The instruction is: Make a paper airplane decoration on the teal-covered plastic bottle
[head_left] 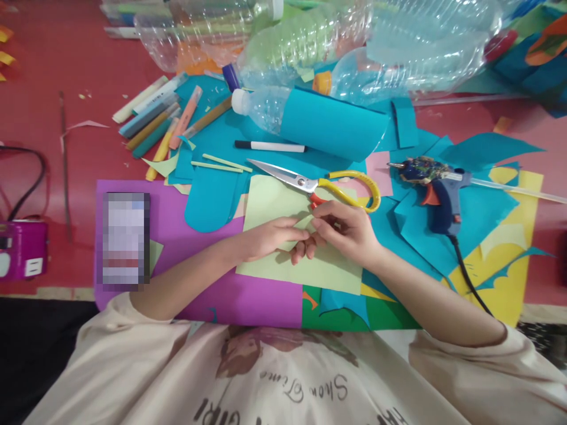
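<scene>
At the middle of the red tabletop (53, 88), pale green sheet (274, 203) lies flat over a purple sheet (190, 236). Left hand (266, 237) flat, grip wide, fingers pressing the sheet down. Right hand (349, 231) grip narrow, pinching a small raised fold of that sheet near its upper middle. Done so far, by the look: plastic bottle (328, 124) already wrapped in teal paper, teal offcuts scattered. Sheet itself appears uncut; scissors (310, 184) and glue gun (436, 192) lie untouched just beyond. Fingers hide the fold's shape; a pixelated block (126, 239) is unreadable
</scene>
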